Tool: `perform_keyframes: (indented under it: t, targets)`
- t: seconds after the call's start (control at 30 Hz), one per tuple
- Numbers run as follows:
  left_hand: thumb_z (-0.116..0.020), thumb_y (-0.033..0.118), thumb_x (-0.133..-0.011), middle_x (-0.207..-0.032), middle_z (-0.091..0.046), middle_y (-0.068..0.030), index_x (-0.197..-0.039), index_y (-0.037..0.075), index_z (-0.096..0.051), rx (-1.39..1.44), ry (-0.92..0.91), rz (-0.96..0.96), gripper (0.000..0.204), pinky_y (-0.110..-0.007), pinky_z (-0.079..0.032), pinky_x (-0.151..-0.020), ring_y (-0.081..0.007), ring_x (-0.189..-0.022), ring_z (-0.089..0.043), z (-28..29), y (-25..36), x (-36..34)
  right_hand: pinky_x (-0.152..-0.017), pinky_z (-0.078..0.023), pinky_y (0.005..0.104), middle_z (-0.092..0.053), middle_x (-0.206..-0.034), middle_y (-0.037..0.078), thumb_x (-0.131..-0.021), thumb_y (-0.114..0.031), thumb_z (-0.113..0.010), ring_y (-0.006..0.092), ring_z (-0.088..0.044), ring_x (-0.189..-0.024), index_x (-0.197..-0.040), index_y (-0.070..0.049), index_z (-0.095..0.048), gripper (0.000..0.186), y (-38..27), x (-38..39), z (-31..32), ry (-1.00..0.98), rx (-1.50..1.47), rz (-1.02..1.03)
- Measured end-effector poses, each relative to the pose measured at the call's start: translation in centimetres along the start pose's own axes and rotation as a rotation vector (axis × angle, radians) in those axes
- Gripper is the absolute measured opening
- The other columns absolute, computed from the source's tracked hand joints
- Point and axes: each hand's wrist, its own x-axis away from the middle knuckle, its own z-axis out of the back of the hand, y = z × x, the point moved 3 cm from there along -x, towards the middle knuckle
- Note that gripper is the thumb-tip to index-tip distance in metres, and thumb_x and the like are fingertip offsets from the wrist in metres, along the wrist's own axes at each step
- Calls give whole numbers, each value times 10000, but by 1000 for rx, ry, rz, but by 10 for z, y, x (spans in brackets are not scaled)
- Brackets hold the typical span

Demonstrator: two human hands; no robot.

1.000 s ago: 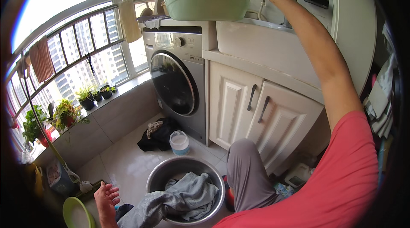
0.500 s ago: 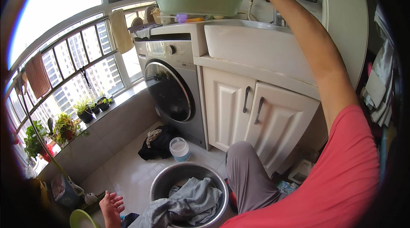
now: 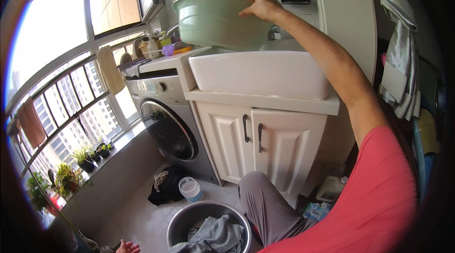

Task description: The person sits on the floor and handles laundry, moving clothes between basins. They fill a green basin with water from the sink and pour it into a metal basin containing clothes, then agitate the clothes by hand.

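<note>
A pale green plastic basin (image 3: 218, 23) is tilted over the left part of the white sink (image 3: 260, 75). My right hand (image 3: 263, 6) is closed on its right rim, with the arm stretched up and forward. At the lower edge, my left hand (image 3: 128, 247) shows only its fingers, which are apart and hold nothing. To the right of that hand, a metal tub (image 3: 177, 220) stands on the floor with wet-looking grey-blue cloth (image 3: 213, 235) inside. Whether the green basin touches the sink rim cannot be seen.
A front-loading washing machine (image 3: 166, 130) stands left of the cream cabinet (image 3: 227, 144). On the floor lie a dark cloth heap (image 3: 168, 186) and a clear tub (image 3: 190, 189). Potted plants (image 3: 66, 177) line the window ledge. A white jug (image 3: 332, 188) is beside my knee.
My right hand has brought the green basin rightward, from over the counter edge to over the sink. The view has shifted, and my left hand sits lower in it, mostly out of sight.
</note>
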Motion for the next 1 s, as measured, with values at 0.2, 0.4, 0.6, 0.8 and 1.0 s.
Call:
perform_keyframes:
  t: [0.2, 0.4, 0.6, 0.8, 1.0]
  targets:
    - [-566, 481, -935, -1143, -626, -195, -1197, -35, -527, -61, 37, -9, 579, -419, -489, -814, -327, -1032, -599, 5, -10, -15, -571, -459, 326, -598, -658, 48, -696, -432, -827, 150, -561, -628, -908, -49, -707, 454, 24, 18, 4, -234, 13, -70]
    - [-569, 492, -929, -1154, -623, -178, -1195, -22, -535, -85, 28, 15, 579, -437, -473, -857, -325, -1058, -588, -4, -14, -10, -603, -550, 349, -646, -925, 130, -724, -787, -590, 211, -636, -846, -1056, 18, -650, 873, 38, 30, 13, -316, -275, -44]
    - [-581, 495, -921, -1140, -629, -167, -1186, -14, -545, -66, 78, 51, 574, -436, -474, -854, -317, -1061, -588, 8, -24, -11, -710, -573, 415, -634, -1154, 181, -941, -573, -414, 323, -641, -1022, -1221, -19, -579, 642, 89, -40, 7, -224, -14, -220]
    - [-612, 501, -896, -1084, -652, -174, -1148, -28, -570, -85, 48, 12, 588, -414, -517, -766, -290, -955, -643, -18, -25, -32, -981, -441, 426, -579, -1203, 232, -903, -273, -510, 338, -554, -1163, -1176, 49, -560, 425, 172, -85, -37, -411, 685, -60]
    - [-628, 474, -893, -914, -686, -153, -1060, -10, -598, -60, 90, -74, 512, -350, -534, -602, -243, -760, -669, -18, -29, -12, -1099, -360, 437, -290, -1526, 134, -921, -279, -570, 293, -356, -1375, -1410, -22, -396, 580, 153, -64, -44, -470, 752, -185]
